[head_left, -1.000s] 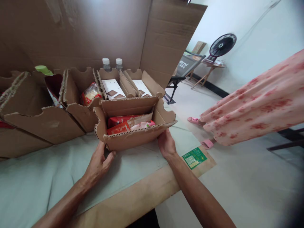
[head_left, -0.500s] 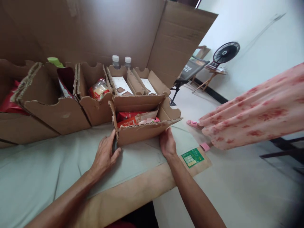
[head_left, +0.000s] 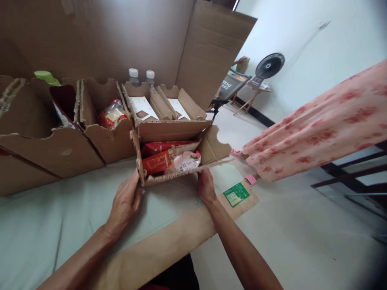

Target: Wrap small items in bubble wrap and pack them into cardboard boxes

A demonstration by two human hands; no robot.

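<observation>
A small open cardboard box [head_left: 169, 131] stands on the pale cloth-covered table [head_left: 45, 225], tipped towards me. Inside lie red packets [head_left: 155, 161] and a pink-and-white pouch [head_left: 184, 162]. My left hand [head_left: 124, 203] grips the box's near left corner. My right hand [head_left: 206, 186] holds its near right edge from below. Behind it stand more cardboard boxes: one with a snack bag [head_left: 112, 114], two with white cards [head_left: 142, 109].
Two water bottles [head_left: 133, 77] stand at the back against a tall cardboard wall [head_left: 121, 36]. A person in a pink flowered garment [head_left: 317, 129] stands at the right. A green label [head_left: 236, 194] sits on the table corner. A fan [head_left: 267, 65] stands far off.
The front box has tilted towards me, showing more of its contents. My left hand has moved from the cloth onto the box's left corner. The view has shifted a little.
</observation>
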